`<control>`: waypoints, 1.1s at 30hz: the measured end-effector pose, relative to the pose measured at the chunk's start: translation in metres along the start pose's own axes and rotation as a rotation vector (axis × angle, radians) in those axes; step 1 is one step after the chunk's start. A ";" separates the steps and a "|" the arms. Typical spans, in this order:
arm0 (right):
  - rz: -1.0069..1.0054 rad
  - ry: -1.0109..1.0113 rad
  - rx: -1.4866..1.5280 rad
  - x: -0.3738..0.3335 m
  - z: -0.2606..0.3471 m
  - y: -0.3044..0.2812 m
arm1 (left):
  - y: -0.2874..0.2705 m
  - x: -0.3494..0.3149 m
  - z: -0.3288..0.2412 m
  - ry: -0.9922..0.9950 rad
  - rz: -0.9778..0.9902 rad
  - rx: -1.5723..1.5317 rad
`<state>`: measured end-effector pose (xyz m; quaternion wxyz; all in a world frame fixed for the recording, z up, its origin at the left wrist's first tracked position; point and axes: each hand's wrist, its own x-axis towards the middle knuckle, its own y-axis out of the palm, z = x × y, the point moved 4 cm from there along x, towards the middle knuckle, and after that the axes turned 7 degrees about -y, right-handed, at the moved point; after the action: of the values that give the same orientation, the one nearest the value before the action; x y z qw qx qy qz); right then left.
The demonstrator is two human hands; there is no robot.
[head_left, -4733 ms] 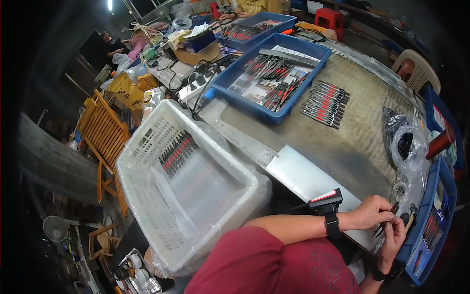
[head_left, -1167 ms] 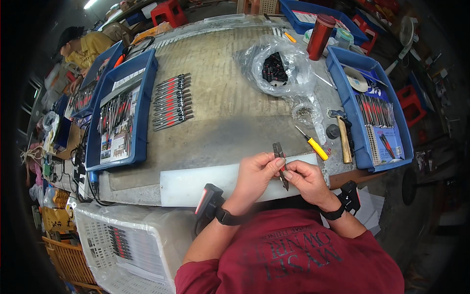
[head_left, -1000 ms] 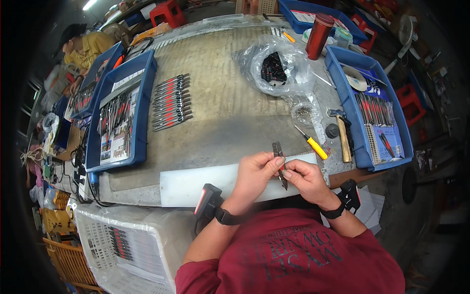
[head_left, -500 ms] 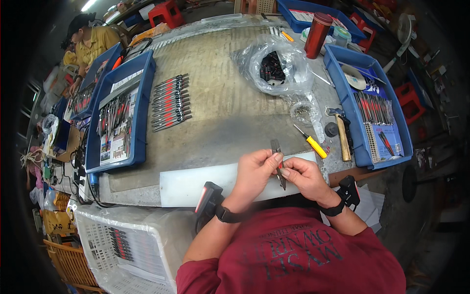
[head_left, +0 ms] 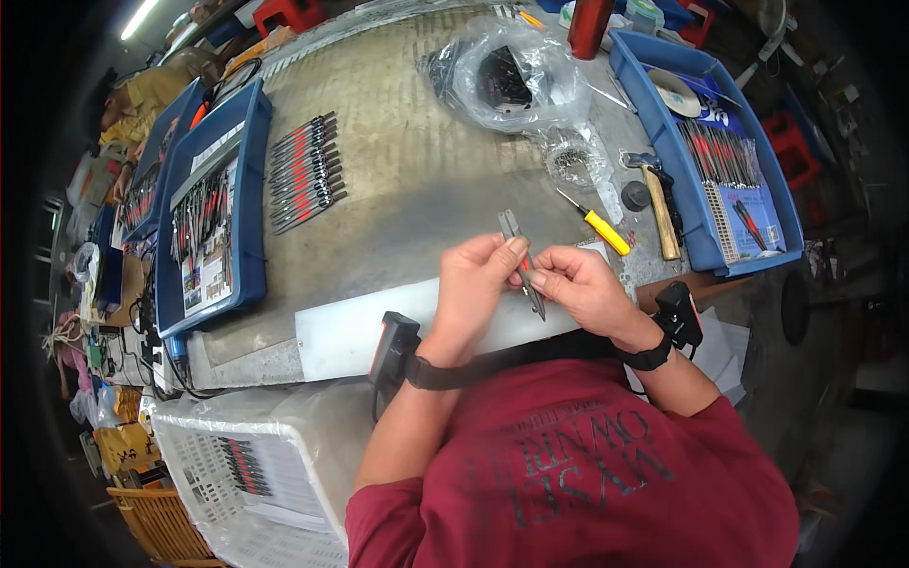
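Note:
Both my hands hold one slim tool (head_left: 508,225) with grey metal ends and a red middle, above the white board (head_left: 369,317) at the table's near edge. My left hand (head_left: 471,289) pinches it from the left between thumb and fingers. From the right, my right hand (head_left: 589,287) grips it lower down, thumb on top. A flat grey end points up and away; the dark narrow end points toward me. My fingers hide part of its middle. Similar red-and-black tools (head_left: 305,172) lie in a neat row on the table, farther left.
Blue trays with tools stand left (head_left: 251,199) and right (head_left: 705,232). A clear bag (head_left: 473,104) of dark parts lies beyond my hands. A yellow screwdriver (head_left: 606,232) and a hammer (head_left: 660,213) lie to the right. A white crate (head_left: 327,454) sits below left. Another person (head_left: 151,99) is far left.
The whole view has shifted, so the table's things sit higher and farther left. The tool has turned slightly, its grey upper end showing more. Both hands keep hold of it.

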<state>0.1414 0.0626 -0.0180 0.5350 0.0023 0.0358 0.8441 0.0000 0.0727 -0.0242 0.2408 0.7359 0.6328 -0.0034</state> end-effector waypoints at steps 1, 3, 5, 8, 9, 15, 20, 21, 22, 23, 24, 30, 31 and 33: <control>0.000 -0.007 0.017 0.000 0.001 0.001 | -0.001 0.001 0.000 -0.006 0.011 -0.013; -0.001 -0.013 0.018 0.000 0.002 0.002 | -0.002 0.001 0.000 -0.024 0.018 -0.026; -0.001 -0.013 -0.017 0.000 0.005 0.002 | -0.002 0.002 0.001 -0.042 0.015 -0.027; 0.001 0.012 -0.006 0.001 0.006 0.002 | -0.001 0.002 0.001 -0.018 0.031 -0.063; -0.004 -0.010 -0.008 0.002 0.007 0.003 | -0.001 0.002 0.001 -0.025 0.015 -0.053; -0.018 -0.053 0.016 0.002 0.008 0.004 | 0.000 0.001 0.000 -0.015 0.028 -0.090; -0.005 -0.068 0.052 0.001 0.008 0.004 | 0.002 0.000 -0.001 -0.009 0.025 -0.099; -0.014 -0.036 0.020 0.000 0.006 0.003 | 0.001 -0.001 0.000 -0.024 0.015 -0.083; -0.015 -0.023 0.002 -0.001 0.005 0.003 | 0.002 -0.001 -0.001 -0.023 0.019 -0.077; -0.008 -0.025 0.001 -0.001 0.004 0.002 | 0.002 0.000 -0.002 -0.031 0.019 -0.072; 0.004 -0.044 -0.013 -0.001 0.005 0.002 | 0.001 -0.001 -0.004 -0.017 -0.002 -0.019; -0.052 -0.080 -0.105 -0.002 0.017 -0.018 | 0.006 -0.014 -0.020 0.069 0.043 0.226; -0.065 -0.144 -0.140 -0.001 0.022 -0.023 | 0.008 -0.017 -0.022 0.081 0.087 0.242; -0.086 -0.180 -0.115 0.001 0.027 -0.030 | 0.009 -0.015 -0.023 0.063 0.097 0.291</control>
<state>0.1693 0.0783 0.0071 0.5712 0.0460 -0.0608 0.8173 -0.0012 0.0667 0.0044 0.1116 0.7923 0.5968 -0.0601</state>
